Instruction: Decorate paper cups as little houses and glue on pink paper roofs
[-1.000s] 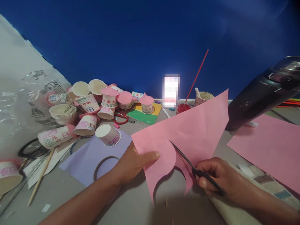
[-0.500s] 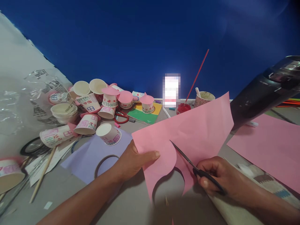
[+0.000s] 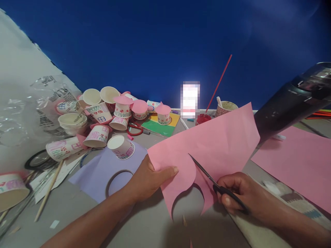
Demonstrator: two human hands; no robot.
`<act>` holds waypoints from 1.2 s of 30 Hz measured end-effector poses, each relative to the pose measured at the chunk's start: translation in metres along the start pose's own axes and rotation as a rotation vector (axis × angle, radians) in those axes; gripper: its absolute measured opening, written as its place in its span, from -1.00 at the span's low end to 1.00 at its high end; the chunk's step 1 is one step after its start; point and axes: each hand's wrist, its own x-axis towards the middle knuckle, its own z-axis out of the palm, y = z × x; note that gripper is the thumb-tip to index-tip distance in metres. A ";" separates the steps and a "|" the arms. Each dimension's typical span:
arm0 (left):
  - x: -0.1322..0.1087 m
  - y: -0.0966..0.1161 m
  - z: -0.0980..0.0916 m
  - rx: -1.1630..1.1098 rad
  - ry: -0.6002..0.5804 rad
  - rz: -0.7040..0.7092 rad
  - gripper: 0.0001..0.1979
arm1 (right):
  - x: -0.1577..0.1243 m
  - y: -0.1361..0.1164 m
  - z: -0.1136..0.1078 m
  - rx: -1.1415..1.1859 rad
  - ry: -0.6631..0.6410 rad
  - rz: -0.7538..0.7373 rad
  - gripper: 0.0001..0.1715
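My left hand (image 3: 152, 179) pinches the left edge of a sheet of pink paper (image 3: 219, 137), thumb on top and fingers underneath. My right hand (image 3: 240, 196) grips black-handled scissors (image 3: 209, 177) by their loops. Their narrow blades lie on the pink paper along a curved cut, with the tips near its middle. Left of the blades, a rounded flap shows beside my left thumb. A round bite is gone from the sheet's lower edge, and grey table (image 3: 188, 203) shows through it.
Decorated paper cups (image 3: 97, 136), several with pink paper tops, crowd the left. A roll of tape (image 3: 108, 182) and a cup (image 3: 121, 147) sit on purple paper (image 3: 90, 179). Behind are red-handled scissors (image 3: 136, 129) and a red paint pot (image 3: 203, 119). More pink paper (image 3: 300, 162) and a dark cylinder (image 3: 287, 100) are right.
The pink sheet has turned slightly, its lower left corner moving right with my left hand. The scissors have barely moved along the cut. The whole view has shifted a little.
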 end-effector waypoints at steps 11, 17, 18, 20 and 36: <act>0.001 0.001 -0.002 0.056 -0.020 0.017 -0.75 | 0.000 -0.004 0.000 0.026 -0.003 0.015 -0.34; 0.002 0.002 -0.006 0.032 -0.039 0.001 -0.69 | -0.002 -0.009 0.002 0.014 0.031 0.049 -0.42; 0.002 0.001 -0.007 0.034 -0.037 -0.002 -0.69 | -0.002 -0.009 0.002 0.008 0.030 0.052 -0.45; 0.002 0.001 -0.007 0.030 -0.040 -0.010 -0.68 | -0.002 -0.009 0.002 -0.002 0.032 0.059 -0.50; 0.002 0.002 -0.007 0.010 -0.077 -0.040 -0.68 | -0.003 -0.007 0.001 -0.058 0.027 0.091 -0.66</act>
